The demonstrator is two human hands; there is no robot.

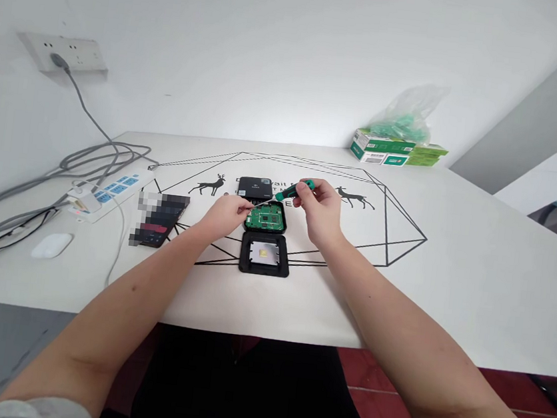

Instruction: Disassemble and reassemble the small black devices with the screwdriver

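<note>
Nearest the middle of the surface's (475,292) front edge, a black cover (264,269) lies with its silver plate up. Just beyond sits a green circuit board (268,219) in its case. The left hand (224,216) pinches at the board's left side; whether it grips anything, I cannot tell. The right hand (322,215) is curled around a green-black screwdriver (290,191), tip near the left fingertips. Farther back lies a black box (255,187).

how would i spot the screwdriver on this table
On the white table, find the green circuit board near the middle. The screwdriver is in the right hand, its thin shaft slanting down toward the left hand. Unlike the flat board, it has a slim green-and-black handle.
</note>
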